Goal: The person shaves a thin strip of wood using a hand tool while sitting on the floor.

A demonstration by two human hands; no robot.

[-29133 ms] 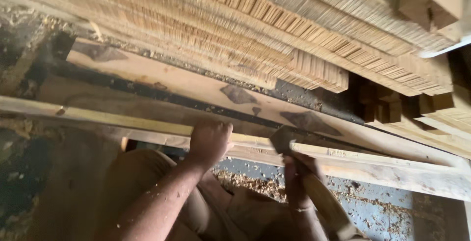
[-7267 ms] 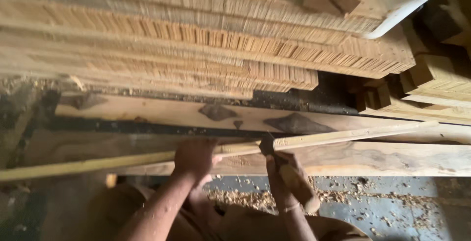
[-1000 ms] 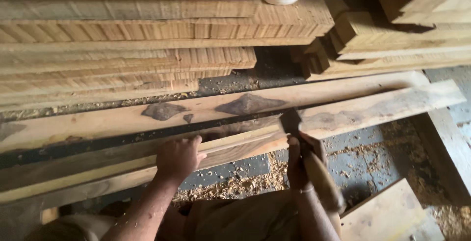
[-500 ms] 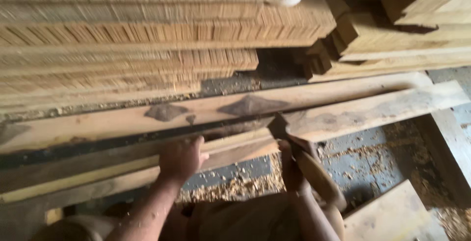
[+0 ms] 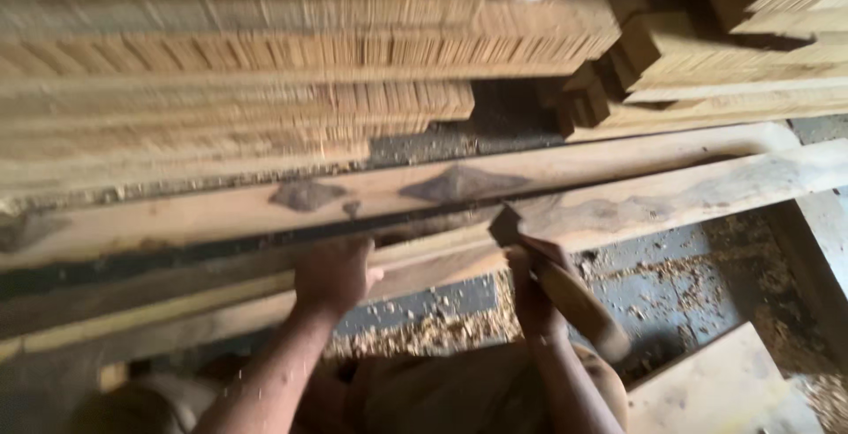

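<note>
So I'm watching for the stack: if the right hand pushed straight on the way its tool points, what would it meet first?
Probably the plank at the tool's dark head; right hand grips the handle. The stacked boards lie beyond; depth is unclear.

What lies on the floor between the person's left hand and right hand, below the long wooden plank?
In the head view, a heap of pale wood shavings on the grey floor lies between the left hand and right hand.
</note>
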